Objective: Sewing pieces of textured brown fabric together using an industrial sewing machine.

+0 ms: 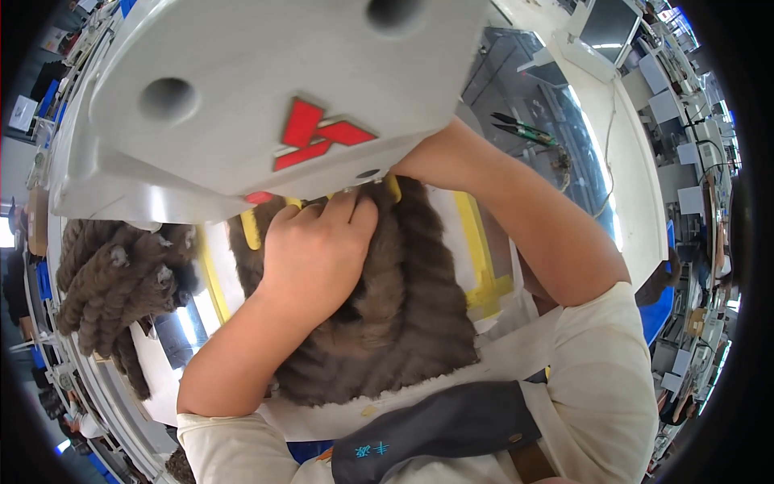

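A large white sewing machine head (218, 73) with a red emblem fills the upper left and covers the work beneath it. Under its lower edge, a brown striped fur piece (435, 290) spreads toward my body. My left hand (318, 246) is closed on the fur, its fingers bent and their tips partly hidden by the machine. Reaching in from the right, my right hand (423, 157) passes behind the machine head. Only its wrist side shows, so its fingers and anything in them are hidden.
Yellow tape strips (476, 250) mark the white surface beside the fur. More rolled fur strips (121, 278) are heaped at the left. Green-handled snips (524, 131) lie on a glossy grey sheet (516, 77) at the upper right, with a screen (610, 28) beyond.
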Demonstrator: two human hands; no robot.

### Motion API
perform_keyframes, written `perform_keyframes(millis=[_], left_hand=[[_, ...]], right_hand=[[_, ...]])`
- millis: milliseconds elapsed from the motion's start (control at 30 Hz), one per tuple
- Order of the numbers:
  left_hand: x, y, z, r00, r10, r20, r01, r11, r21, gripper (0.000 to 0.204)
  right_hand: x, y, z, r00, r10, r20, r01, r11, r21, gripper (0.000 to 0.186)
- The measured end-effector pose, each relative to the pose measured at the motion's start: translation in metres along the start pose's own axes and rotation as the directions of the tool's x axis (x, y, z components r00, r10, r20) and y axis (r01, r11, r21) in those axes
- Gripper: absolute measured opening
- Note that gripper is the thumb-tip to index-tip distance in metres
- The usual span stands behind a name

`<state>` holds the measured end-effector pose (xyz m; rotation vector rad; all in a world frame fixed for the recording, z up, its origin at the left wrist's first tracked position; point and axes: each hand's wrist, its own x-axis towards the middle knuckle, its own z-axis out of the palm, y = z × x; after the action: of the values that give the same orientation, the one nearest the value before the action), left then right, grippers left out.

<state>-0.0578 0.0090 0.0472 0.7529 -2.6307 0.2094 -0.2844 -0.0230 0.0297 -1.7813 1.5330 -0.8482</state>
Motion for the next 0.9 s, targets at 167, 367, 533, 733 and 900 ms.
perform_keyframes(millis=[167,367,533,733,900], left_hand=[[-0.002,0.004,-0.004,0.986,-0.060,0.158,0.061,0.998,-0.001,0.019],[-0.001,0.006,-0.002,0.985,-0.077,0.156,0.080,0.997,-0.013,0.016],[-0.001,0.004,-0.002,0.987,-0.092,0.133,0.102,0.992,-0.069,0.014],[-0.001,0.001,0.001,0.994,-0.062,0.094,0.069,0.995,-0.070,0.009],[0.001,0.002,0.001,0.993,-0.066,0.097,0.073,0.995,-0.070,0.011]], right_hand=[[-0.009,-0.007,-0.005,1.000,0.008,0.008,-0.008,1.000,0.030,0.029],[-0.007,-0.016,0.005,0.998,0.001,-0.059,-0.004,0.999,-0.050,0.026],[-0.034,-0.037,-0.020,0.990,-0.143,-0.009,0.138,0.968,-0.212,0.026],[-0.050,-0.034,-0.023,0.895,-0.346,0.283,0.426,0.853,-0.303,0.031],[-0.052,-0.025,-0.012,0.875,-0.428,0.226,0.484,0.774,-0.409,0.023]])
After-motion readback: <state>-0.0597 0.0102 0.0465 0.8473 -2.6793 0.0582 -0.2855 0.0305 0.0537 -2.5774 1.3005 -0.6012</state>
